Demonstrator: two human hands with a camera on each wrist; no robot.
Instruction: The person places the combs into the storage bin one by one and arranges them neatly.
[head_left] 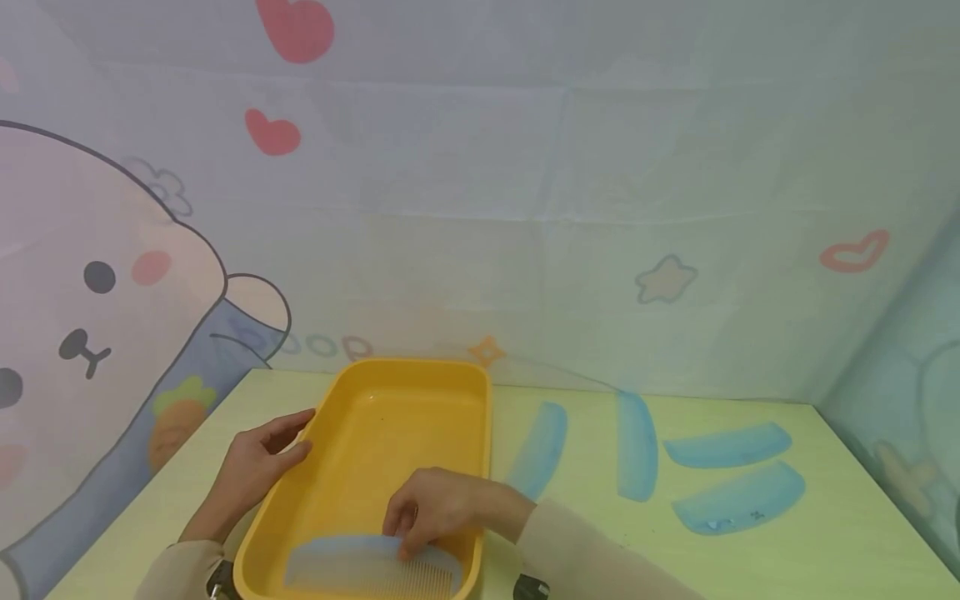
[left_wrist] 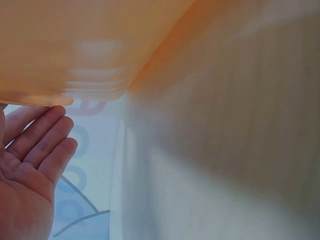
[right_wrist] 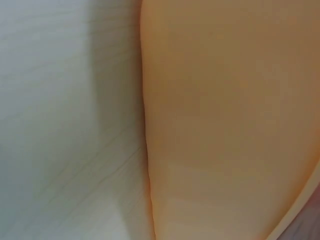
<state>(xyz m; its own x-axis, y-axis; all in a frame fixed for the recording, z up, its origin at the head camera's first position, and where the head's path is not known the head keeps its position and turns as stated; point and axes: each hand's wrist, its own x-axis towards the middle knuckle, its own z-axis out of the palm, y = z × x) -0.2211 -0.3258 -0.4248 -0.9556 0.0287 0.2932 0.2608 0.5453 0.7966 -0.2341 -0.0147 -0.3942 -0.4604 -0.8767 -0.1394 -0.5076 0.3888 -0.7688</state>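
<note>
A pale blue comb lies along the near end of a yellow tray, its teeth facing the near side. My right hand reaches in over the tray's right side and pinches the comb's back edge between thumb and fingers. At the tray's left side, my left hand touches the rim. In the left wrist view the left hand's fingers are nearly straight, with their tips right at the rim's underside. The right wrist view shows mainly the tray's outer wall; the comb is hidden there.
Right of the tray, several blue combs lie on the light table: one slanted comb by the tray, an upright-lying comb, and two crosswise combs farther right. A printed cloth hangs behind the table.
</note>
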